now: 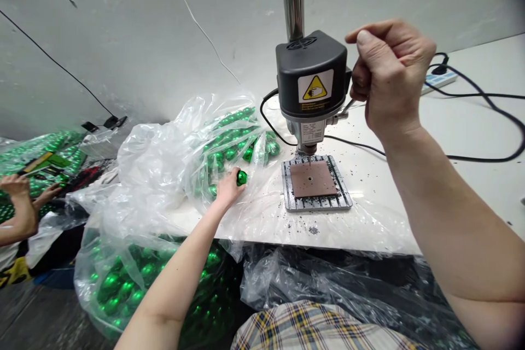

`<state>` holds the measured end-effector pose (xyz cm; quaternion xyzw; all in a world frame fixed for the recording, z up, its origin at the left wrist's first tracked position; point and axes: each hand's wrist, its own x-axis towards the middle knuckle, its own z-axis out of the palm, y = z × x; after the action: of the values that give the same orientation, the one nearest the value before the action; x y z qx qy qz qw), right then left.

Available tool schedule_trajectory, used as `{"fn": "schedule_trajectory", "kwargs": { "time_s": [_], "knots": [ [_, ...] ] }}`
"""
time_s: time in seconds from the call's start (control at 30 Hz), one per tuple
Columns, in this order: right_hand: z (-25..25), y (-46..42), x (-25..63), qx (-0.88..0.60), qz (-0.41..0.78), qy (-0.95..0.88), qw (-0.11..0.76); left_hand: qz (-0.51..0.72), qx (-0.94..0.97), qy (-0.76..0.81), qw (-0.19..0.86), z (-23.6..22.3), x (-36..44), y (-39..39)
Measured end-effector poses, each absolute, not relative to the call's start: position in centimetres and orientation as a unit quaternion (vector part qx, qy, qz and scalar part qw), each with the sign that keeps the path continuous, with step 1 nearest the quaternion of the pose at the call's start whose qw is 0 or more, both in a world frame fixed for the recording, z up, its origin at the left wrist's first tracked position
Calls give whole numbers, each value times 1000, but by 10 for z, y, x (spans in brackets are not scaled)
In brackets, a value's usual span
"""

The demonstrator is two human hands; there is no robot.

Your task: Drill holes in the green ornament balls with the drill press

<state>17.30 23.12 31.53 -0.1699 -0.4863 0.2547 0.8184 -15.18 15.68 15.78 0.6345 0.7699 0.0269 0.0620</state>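
My left hand [228, 188] reaches over clear plastic and holds a shiny green bauble [241, 178] at its fingertips, a short way left of the drill's base. My right hand [389, 74] is raised in a fist around the feed lever [348, 106] of a small black bench drill press [311, 74]. The drill's chuck sits just above a brown pad [314, 179] with a central hole, which rests on a slotted metal base plate [315, 197]. The drill bit is small and mostly hidden.
A clear plastic bag of green baubles [229, 142] lies on the white table [369, 219], and another [123, 284] hangs below its edge. Dark debris is scattered around the base. Black cables run to a power strip [441, 81]. A co-worker's hands [20, 188] work at far left.
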Motion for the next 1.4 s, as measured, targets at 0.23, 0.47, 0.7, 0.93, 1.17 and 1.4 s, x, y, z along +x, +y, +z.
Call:
{"fn": "schedule_trajectory", "kwargs": {
  "time_s": [0.23, 0.47, 0.7, 0.93, 1.17, 1.4],
  "knots": [
    [313, 230, 172, -148, 267, -493, 815, 331, 635, 696, -56, 194, -135, 142],
    [315, 223, 173, -170, 253, -506, 807, 513, 373, 472, 612, 219, -85, 131],
    [315, 223, 178, -190, 260, -535, 781, 556, 126, 433, 698, 199, -42, 144],
    [310, 231, 182, -249, 237, -573, 744, 588, 157, 451, 653, 172, -33, 160],
    [312, 230, 180, -247, 250, -574, 740, 593, 308, 476, 572, 147, -23, 166],
    [318, 220, 178, -248, 261, -553, 751, 525, 489, 512, 473, 130, -12, 162]
  ]
}}
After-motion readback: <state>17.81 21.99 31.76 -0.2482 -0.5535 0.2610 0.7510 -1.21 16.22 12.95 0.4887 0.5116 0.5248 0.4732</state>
